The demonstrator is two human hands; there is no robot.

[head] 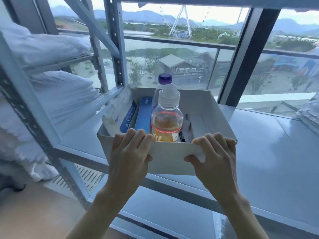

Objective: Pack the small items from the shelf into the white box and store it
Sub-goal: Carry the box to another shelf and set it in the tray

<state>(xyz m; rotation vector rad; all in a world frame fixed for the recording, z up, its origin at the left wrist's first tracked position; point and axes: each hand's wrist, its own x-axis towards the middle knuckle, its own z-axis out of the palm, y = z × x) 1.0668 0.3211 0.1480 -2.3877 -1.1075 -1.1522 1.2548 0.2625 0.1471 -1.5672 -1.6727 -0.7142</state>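
Box [170, 156] sat on shelf [269, 147], packed: two bottles [166, 118], blue packs [143, 116], pen [182, 136]. My left hand [131, 152] and right hand [215, 156] gripped near wall, fingers hooked over rim, thumbs outside; two-handed to keep bottles upright while storing.

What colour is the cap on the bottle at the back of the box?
Purple. The head view shows the back bottle's cap clearly, behind the clear-capped front bottle.

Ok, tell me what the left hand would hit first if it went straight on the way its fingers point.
Probably the blue carton inside the white box, just beyond the fingertips that the left hand hooks over the near wall; depth is unclear.
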